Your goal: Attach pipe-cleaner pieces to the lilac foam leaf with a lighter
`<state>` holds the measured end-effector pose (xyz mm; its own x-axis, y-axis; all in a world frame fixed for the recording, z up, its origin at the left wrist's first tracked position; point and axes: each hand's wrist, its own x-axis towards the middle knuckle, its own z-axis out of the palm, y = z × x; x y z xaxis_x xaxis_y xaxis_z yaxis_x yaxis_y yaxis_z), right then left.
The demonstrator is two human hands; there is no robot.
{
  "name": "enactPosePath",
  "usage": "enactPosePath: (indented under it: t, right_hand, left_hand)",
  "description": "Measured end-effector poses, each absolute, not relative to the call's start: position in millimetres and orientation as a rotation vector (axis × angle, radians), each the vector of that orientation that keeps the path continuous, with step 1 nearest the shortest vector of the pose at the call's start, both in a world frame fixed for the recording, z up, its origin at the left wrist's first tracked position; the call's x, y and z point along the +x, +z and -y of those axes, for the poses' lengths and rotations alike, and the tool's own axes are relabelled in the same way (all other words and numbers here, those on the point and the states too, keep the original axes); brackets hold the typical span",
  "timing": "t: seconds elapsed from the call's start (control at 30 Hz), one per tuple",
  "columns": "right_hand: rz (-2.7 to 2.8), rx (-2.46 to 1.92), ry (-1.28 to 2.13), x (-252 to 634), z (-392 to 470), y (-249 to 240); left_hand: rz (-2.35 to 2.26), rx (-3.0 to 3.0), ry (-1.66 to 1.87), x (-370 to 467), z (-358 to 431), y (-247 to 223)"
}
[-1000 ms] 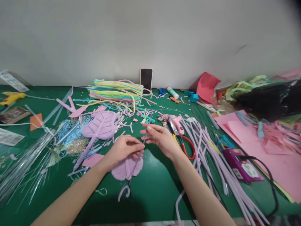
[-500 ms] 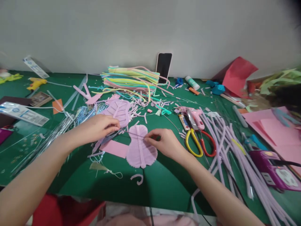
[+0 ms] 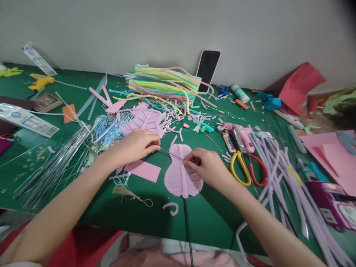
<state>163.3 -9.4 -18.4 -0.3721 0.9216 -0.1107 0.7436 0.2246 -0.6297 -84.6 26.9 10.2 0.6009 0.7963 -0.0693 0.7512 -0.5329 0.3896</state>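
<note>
A thin dark strand (image 3: 164,150), like a wire, runs between my two hands. My left hand (image 3: 136,145) pinches its left end between thumb and finger. The other end sits in the pinched fingertips of my right hand (image 3: 211,166). Beneath the strand lies a lilac gourd-shaped piece (image 3: 174,181) of fuzzy pipe cleaners, with a raised middle rib. A dark stick (image 3: 187,226) extends from its bottom toward me. Behind my left hand rests another lilac ribbed piece (image 3: 140,120), partly covered. Near my left wrist is a pink paper rectangle (image 3: 146,171).
Scissors (image 3: 239,168) with yellow and red handles and a pink glue gun (image 3: 246,137) lie to the right, beside long lilac pipe cleaners (image 3: 292,189). A coloured bundle (image 3: 164,87) sits at the back near a leaning phone (image 3: 208,68). Silver strands (image 3: 55,163) spread at left.
The camera view has turned slightly, so the table's things appear farther right. Both hands keep their pinch on the strand over the lilac piece, with the right fingertips a little closer to its middle rib.
</note>
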Motion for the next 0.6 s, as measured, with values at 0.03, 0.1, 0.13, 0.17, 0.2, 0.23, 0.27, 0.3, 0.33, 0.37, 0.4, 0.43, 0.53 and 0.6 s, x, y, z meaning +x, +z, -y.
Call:
enactPosePath:
  t: [0.03,0.1,0.13,0.17,0.2,0.23,0.27,0.3,0.33,0.37,0.4,0.43,0.53,0.6]
  right_hand:
    - [2.205,-1.569,0.904,170,12,-17]
    - [2.165,-1.572,0.980,182,15,-15]
    - [2.144,-1.569,1.027,187,16,-14]
    - [2.126,-1.566,1.069,190,17,-13]
    - [2.114,-1.563,1.098,192,16,-11]
    - [2.109,-1.562,1.113,192,15,-9]
    - [2.109,-1.560,1.116,190,13,-6]
    - [2.112,-1.557,1.115,187,10,-4]
    - [2.117,-1.553,1.116,183,7,-2]
    - [2.131,-1.544,1.125,180,4,-1]
    - [2.147,-1.537,1.133,177,0,0]
    - [2.163,-1.531,1.148,174,-3,0]
    - [2.137,-1.484,1.265,174,-11,-5]
    - [2.038,-1.448,1.407,177,-14,-11]
  left_hand:
    - [-1.226,2.445,0.178,-80,-26,9]
    - [-1.195,2.447,0.207,-69,-24,7]
    - [-1.180,2.453,0.206,-64,-25,7]
    - [-1.164,2.460,0.191,-59,-26,7]
    - [-1.147,2.465,0.161,-53,-28,8]
    - [-1.128,2.462,0.125,-49,-31,10]
    - [-1.107,2.453,0.096,-44,-35,12]
    - [-1.090,2.437,0.079,-41,-38,14]
    - [-1.081,2.420,0.071,-38,-42,16]
    - [-1.082,2.404,0.060,-36,-46,19]
    - [-1.087,2.393,0.047,-35,-49,21]
    - [-1.098,2.396,0.049,-34,-51,22]
    - [-1.252,2.501,0.282,-34,-46,22]
    - [-1.449,2.512,0.626,-34,-34,18]
